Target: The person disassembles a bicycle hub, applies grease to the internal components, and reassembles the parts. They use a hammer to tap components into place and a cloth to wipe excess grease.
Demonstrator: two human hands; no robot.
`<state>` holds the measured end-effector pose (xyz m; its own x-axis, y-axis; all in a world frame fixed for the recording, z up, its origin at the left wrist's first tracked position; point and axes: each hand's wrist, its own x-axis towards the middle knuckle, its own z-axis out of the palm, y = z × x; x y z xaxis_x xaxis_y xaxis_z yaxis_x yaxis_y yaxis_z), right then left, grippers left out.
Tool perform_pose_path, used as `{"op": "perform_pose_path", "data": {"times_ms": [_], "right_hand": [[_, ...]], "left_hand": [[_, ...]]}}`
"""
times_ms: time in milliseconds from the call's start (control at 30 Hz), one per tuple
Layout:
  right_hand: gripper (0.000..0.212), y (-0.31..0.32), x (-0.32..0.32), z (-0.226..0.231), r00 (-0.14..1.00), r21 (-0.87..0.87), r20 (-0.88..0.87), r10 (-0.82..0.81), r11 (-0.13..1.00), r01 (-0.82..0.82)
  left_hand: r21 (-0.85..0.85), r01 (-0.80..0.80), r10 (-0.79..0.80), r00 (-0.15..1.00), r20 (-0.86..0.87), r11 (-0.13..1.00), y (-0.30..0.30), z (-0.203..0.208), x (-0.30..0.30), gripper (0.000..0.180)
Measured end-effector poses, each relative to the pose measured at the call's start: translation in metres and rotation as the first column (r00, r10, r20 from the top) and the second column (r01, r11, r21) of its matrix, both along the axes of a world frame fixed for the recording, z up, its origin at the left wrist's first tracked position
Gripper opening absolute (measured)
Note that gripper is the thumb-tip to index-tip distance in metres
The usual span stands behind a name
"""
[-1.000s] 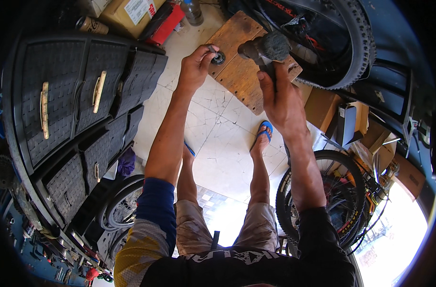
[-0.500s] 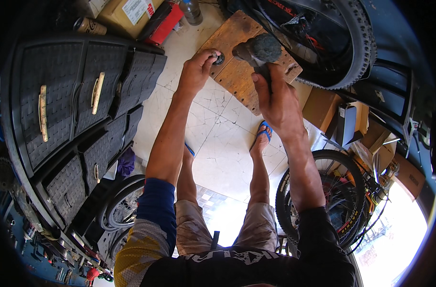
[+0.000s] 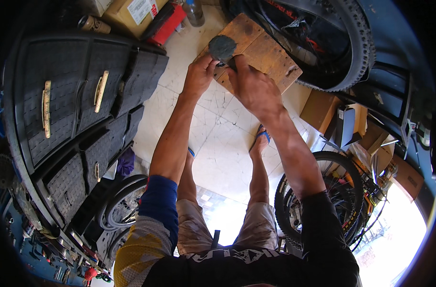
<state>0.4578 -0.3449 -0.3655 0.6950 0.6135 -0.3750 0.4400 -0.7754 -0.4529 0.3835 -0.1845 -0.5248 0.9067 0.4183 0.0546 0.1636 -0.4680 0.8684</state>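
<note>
Mallet point(image 3: 222, 49), one, with a dark, rounded head: held in my right hand point(image 3: 254, 86), fingers wrapped about the handle, the head above the left part of a wooden board point(image 3: 273, 53). Dark round part point(image 3: 220, 63), one: at the board's left edge, mostly hidden beneath the mallet head, a sliver showing; whether the two touch, I cannot tell. My left hand point(image 3: 201, 71): fingertips drawn in beside the part, at the near left of the mallet head; what they grip, if anything, is hidden. Progress, as I judge it: part set on the board, mallet in hand and over it; part not yet taken off, mallet not yet laid down, any result out of sight. Surroundings: black drawer cabinet point(image 3: 65, 86), left; red box point(image 3: 164, 25) and clear bottle point(image 3: 194, 14), far left; knobbly tyre point(image 3: 362, 45), far right.
</note>
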Motion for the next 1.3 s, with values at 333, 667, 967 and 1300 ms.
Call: {"op": "perform_pose_path", "data": {"times_ms": [333, 667, 967, 1300], "right_hand": [[0.034, -0.032, 0.009, -0.009, 0.958, 0.162, 0.102, -0.267, 0.955, 0.249], [0.044, -0.073, 0.041, -0.144, 0.884, 0.106, 0.245, -0.399, 0.917, 0.385], [0.056, -0.083, 0.04, -0.143, 0.845, 0.102, 0.463, -0.268, 0.963, 0.25], [0.057, -0.087, -0.005, -0.109, 0.904, 0.331, 0.311, -0.292, 0.925, 0.185]], "left_hand": [[-0.351, -0.014, 0.089, 0.976, 0.198, 0.936, 0.012, 0.006, -0.004, 0.016], [0.094, -0.052, 0.056, 0.997, -0.045, 0.994, -0.005, 0.027, -0.04, 0.018], [0.613, 0.417, -0.287, 0.909, -0.303, 0.672, 0.027, 0.016, 0.007, 0.042], [0.41, 0.321, -0.31, 0.946, -0.093, 0.854, 0.037, 0.0, 0.036, 0.023]]}}
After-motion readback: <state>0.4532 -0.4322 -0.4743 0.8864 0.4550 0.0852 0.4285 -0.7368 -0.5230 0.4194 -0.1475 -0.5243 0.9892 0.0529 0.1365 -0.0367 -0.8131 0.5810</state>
